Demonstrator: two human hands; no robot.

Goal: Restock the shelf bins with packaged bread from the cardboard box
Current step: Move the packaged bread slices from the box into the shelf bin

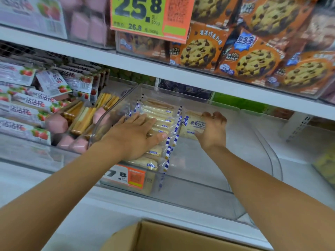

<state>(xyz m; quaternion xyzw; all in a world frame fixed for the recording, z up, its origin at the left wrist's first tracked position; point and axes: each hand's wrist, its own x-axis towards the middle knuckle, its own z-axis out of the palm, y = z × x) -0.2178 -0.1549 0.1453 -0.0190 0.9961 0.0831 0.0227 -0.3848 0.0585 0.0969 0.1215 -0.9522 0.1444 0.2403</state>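
Observation:
A clear plastic shelf bin (208, 185) holds a row of packaged bread (159, 113) stood on edge along its left side, clear wrappers with blue-and-white striped edges. My left hand (134, 136) lies flat with straight fingers on top of that row, pressing on it. My right hand (212, 129) grips one bread packet (190, 126) with blue lettering, holding it upright just to the right of the row, inside the bin. The right half of the bin shows only its bare floor. The cardboard box (163, 238) is open at the bottom edge of the view.
Left of the bin sits another bin with strawberry-printed packs (27, 113) and wafer sticks (81, 116). The shelf above carries orange chocolate-chip cookie packs (253, 58) and a yellow-green price sign (145, 15). An orange price tag (130, 176) hangs on the bin's front.

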